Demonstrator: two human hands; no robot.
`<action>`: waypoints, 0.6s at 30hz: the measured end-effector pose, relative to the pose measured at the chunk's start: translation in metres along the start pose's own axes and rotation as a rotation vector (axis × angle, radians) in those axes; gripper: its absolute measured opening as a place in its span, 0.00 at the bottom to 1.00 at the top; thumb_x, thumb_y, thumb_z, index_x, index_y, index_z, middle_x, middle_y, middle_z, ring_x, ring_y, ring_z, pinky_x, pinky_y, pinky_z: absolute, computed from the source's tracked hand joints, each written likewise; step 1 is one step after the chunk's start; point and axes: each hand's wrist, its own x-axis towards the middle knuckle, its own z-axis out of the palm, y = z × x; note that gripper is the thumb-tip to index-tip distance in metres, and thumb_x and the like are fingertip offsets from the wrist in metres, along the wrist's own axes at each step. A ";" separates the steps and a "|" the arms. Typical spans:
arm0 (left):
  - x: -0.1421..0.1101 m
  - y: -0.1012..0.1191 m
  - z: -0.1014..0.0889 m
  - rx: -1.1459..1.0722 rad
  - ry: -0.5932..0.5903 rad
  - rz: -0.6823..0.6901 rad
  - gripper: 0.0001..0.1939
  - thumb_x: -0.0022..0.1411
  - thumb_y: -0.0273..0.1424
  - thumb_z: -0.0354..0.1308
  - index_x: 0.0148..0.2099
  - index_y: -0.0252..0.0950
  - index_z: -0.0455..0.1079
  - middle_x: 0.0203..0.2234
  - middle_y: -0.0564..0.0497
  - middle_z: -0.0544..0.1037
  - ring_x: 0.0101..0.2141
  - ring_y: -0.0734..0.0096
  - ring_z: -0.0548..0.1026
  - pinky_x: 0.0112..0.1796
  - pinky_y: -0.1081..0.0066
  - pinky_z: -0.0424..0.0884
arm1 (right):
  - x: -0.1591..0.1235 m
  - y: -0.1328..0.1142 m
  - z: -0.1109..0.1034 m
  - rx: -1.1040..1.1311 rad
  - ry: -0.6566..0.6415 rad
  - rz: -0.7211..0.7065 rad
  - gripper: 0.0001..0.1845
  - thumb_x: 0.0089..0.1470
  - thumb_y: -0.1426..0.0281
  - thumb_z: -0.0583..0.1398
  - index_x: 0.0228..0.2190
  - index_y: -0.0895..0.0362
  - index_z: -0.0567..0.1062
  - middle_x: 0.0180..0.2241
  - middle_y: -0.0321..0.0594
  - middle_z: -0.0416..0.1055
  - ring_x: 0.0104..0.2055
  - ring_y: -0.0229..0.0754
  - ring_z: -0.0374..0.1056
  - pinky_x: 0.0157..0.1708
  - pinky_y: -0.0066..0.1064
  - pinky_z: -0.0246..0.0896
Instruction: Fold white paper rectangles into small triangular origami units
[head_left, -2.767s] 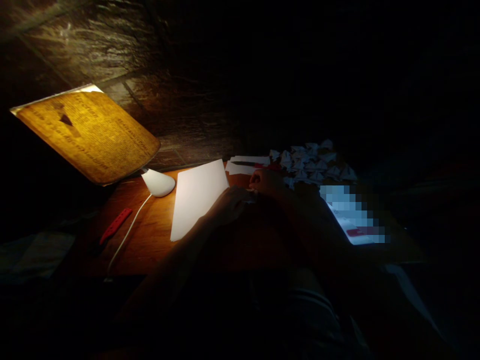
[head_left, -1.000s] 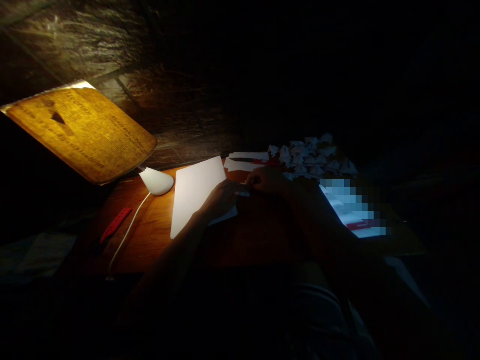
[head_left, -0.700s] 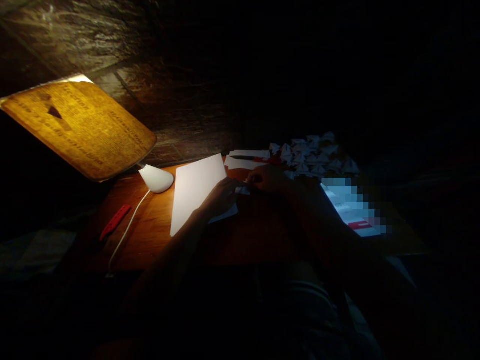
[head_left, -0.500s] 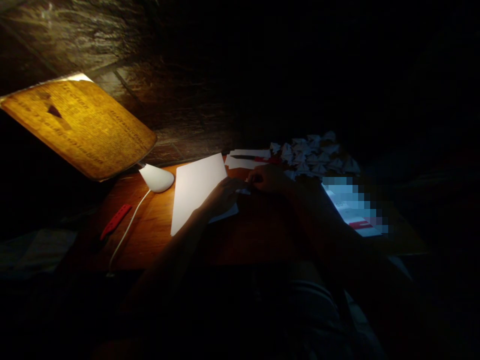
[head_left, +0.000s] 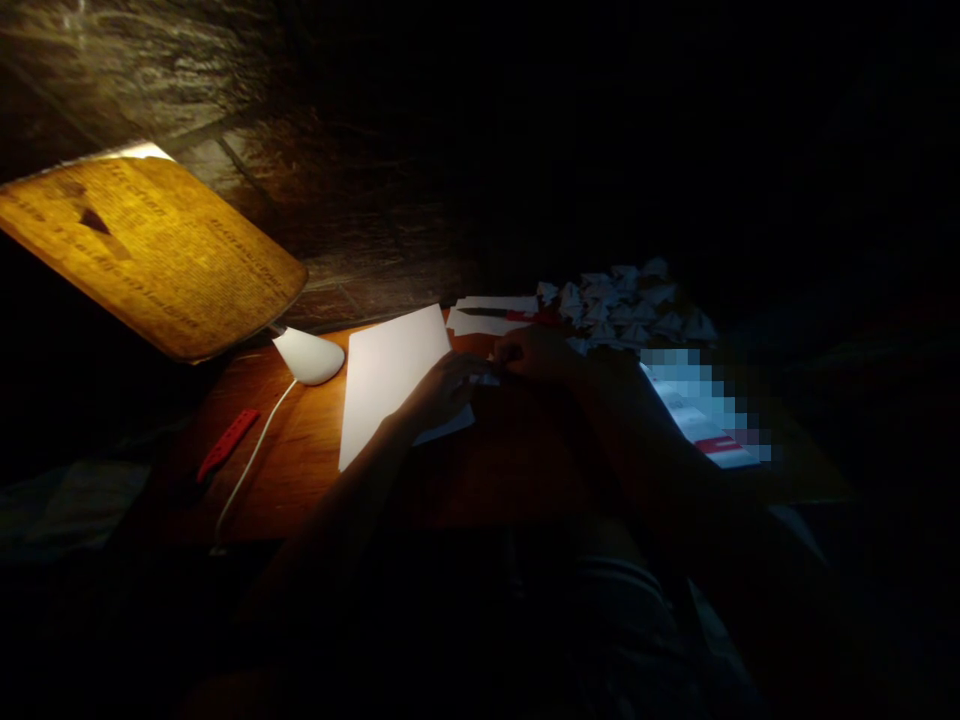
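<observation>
A small piece of folded white paper point(head_left: 487, 378) is between my two hands, low over the wooden table. My left hand point(head_left: 450, 385) comes in over the right edge of a large white sheet stack point(head_left: 394, 375), its fingers closed on the paper's left side. My right hand point(head_left: 534, 355) pinches at the paper's upper right, its fingertips close to the left ones. Much of the right hand is in shadow, so the paper's exact folds are hard to see. Behind the hands lie cut white paper strips point(head_left: 491, 323) with a red and black knife point(head_left: 517, 315) on them.
Several folded white paper pieces point(head_left: 622, 305) crowd the back right. A lit screen point(head_left: 694, 415) lies at the right. On the left stand a lamp with a printed shade point(head_left: 172, 260) and white base point(head_left: 311, 358), its cord point(head_left: 255, 460), and a red-handled object point(head_left: 229, 445). A stone wall rises behind.
The view has shifted slightly, so everything sits a little further left. Both hands stay at the small paper, with only slight finger movement.
</observation>
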 end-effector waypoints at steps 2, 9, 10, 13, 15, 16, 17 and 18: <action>0.000 0.000 0.000 0.009 -0.009 0.009 0.22 0.66 0.19 0.50 0.55 0.39 0.77 0.52 0.46 0.83 0.54 0.61 0.79 0.56 0.54 0.76 | 0.000 0.000 0.000 0.000 -0.006 -0.002 0.15 0.51 0.78 0.62 0.38 0.54 0.86 0.42 0.40 0.84 0.41 0.42 0.75 0.41 0.30 0.61; 0.001 0.003 -0.002 0.021 -0.035 -0.009 0.22 0.67 0.20 0.50 0.56 0.41 0.78 0.54 0.47 0.83 0.55 0.60 0.79 0.56 0.53 0.76 | 0.003 -0.003 -0.004 -0.045 -0.051 0.003 0.15 0.50 0.78 0.62 0.37 0.54 0.86 0.39 0.40 0.83 0.40 0.44 0.75 0.40 0.30 0.60; 0.001 0.003 -0.002 0.019 -0.038 -0.008 0.22 0.67 0.20 0.50 0.56 0.40 0.77 0.53 0.46 0.83 0.55 0.60 0.79 0.56 0.53 0.76 | 0.003 -0.003 -0.005 -0.057 -0.057 0.011 0.16 0.49 0.78 0.62 0.37 0.54 0.86 0.39 0.40 0.83 0.39 0.43 0.74 0.39 0.31 0.59; 0.000 0.003 -0.002 0.021 -0.044 -0.018 0.24 0.67 0.19 0.49 0.58 0.40 0.76 0.54 0.46 0.83 0.55 0.59 0.78 0.56 0.51 0.75 | 0.003 -0.003 -0.004 -0.071 -0.054 0.012 0.16 0.48 0.79 0.61 0.36 0.54 0.85 0.37 0.39 0.82 0.38 0.43 0.73 0.37 0.31 0.57; 0.000 0.003 -0.001 0.023 -0.043 -0.027 0.25 0.66 0.19 0.49 0.59 0.40 0.75 0.55 0.45 0.82 0.55 0.58 0.78 0.56 0.49 0.75 | 0.003 -0.003 -0.004 -0.073 -0.044 0.000 0.15 0.49 0.79 0.61 0.35 0.55 0.85 0.36 0.40 0.82 0.38 0.42 0.72 0.37 0.31 0.57; 0.000 0.003 -0.001 0.022 -0.040 -0.028 0.25 0.66 0.18 0.49 0.60 0.40 0.75 0.55 0.45 0.82 0.55 0.58 0.78 0.57 0.49 0.75 | 0.002 -0.003 -0.004 -0.074 -0.043 -0.002 0.14 0.49 0.78 0.61 0.35 0.55 0.84 0.36 0.40 0.82 0.37 0.42 0.72 0.36 0.31 0.56; -0.001 0.002 -0.001 0.021 -0.038 -0.024 0.26 0.66 0.18 0.49 0.60 0.40 0.75 0.55 0.45 0.81 0.55 0.58 0.77 0.57 0.49 0.75 | 0.002 -0.003 -0.004 -0.071 -0.044 0.000 0.13 0.49 0.78 0.61 0.34 0.55 0.84 0.36 0.40 0.81 0.37 0.42 0.72 0.36 0.31 0.56; -0.001 0.002 -0.001 0.020 -0.038 -0.017 0.26 0.65 0.18 0.49 0.60 0.40 0.75 0.55 0.45 0.81 0.56 0.58 0.77 0.57 0.49 0.75 | 0.002 -0.003 -0.004 -0.065 -0.049 0.004 0.13 0.49 0.78 0.61 0.35 0.55 0.84 0.36 0.40 0.81 0.37 0.42 0.72 0.36 0.31 0.56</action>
